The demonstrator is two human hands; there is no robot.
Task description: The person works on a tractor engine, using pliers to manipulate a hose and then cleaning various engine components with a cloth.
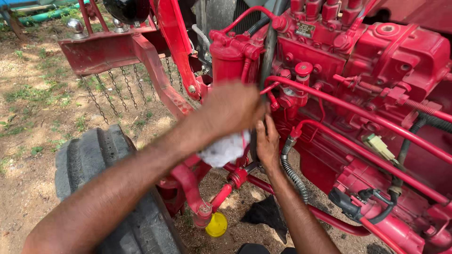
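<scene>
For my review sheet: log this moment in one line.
left hand: holds white cloth | right hand: on red engine | front tyre: below

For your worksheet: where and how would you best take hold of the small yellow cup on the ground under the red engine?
Probably grip the yellow cup across its round rim, coming from above and the front, on the viewer's side. A red rod end overlaps its upper left and the black tyre stands to its left, so those sides look blocked.
</scene>
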